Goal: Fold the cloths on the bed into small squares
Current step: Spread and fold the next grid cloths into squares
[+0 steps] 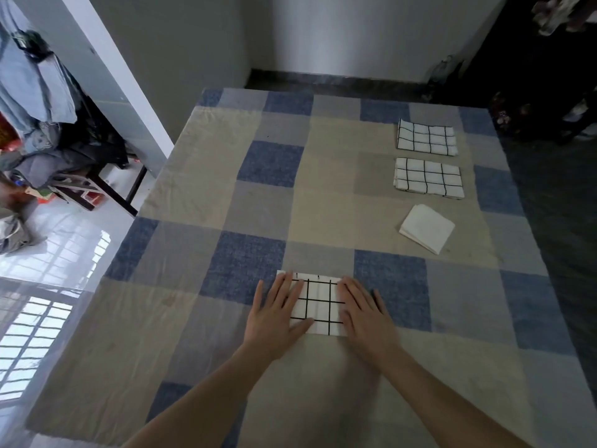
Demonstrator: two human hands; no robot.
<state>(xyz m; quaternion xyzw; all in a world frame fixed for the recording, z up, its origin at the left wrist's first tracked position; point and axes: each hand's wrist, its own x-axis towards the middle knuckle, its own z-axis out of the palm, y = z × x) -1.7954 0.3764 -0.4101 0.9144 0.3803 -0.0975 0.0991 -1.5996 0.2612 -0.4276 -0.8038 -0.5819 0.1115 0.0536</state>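
Observation:
A white cloth with a black grid [318,306], folded into a small square, lies on the bed in front of me. My left hand [277,315] presses flat on its left side with straight fingers. My right hand [363,313] presses flat on its right side, covering that edge. To the far right lie two more folded grid cloths, one at the back [426,137] and one nearer [428,177]. A plain white folded cloth [426,228] rests closer to me, turned at an angle.
The bed carries a checked blue, grey and beige sheet [258,163]. A shiny tiled floor [48,270] runs along the left edge, with a chair piled with clothes [58,150]. Dark floor and furniture lie to the right.

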